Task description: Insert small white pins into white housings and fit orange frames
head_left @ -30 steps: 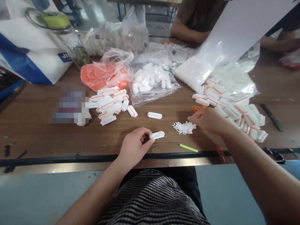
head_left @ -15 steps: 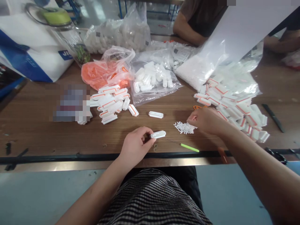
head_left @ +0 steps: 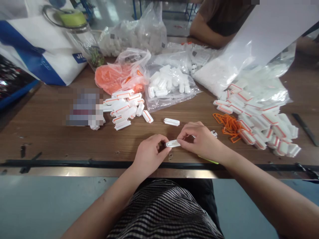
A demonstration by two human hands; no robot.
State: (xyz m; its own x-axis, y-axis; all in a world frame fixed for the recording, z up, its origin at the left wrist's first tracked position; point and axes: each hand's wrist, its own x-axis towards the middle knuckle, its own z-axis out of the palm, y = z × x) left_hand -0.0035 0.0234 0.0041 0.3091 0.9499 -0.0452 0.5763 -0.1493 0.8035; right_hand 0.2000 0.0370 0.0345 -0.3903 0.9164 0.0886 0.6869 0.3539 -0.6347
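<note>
My left hand [head_left: 149, 153] pinches one end of a small white plastic connector [head_left: 171, 143] just above the table's near edge. My right hand [head_left: 199, 139] is closed in a pinch at the connector's other end; whatever small piece it carries is hidden by the fingers. A second white connector [head_left: 171, 121] lies loose just beyond the hands. A little heap of tiny white pins [head_left: 214, 133] peeks out behind my right hand, and a green-handled tool [head_left: 209, 161] is mostly hidden under my right wrist.
Orange clips [head_left: 228, 124] and a pile of white and orange parts [head_left: 261, 119] lie at the right; a smaller such pile [head_left: 124, 108] at the left. Plastic bags [head_left: 169, 83] of parts, a glass jar [head_left: 82, 39] and another person's arm [head_left: 206, 33] are at the back.
My right hand came back from the heap of white pins to the connector held by my left hand. The view shifted a little, uncovering the orange clips.
</note>
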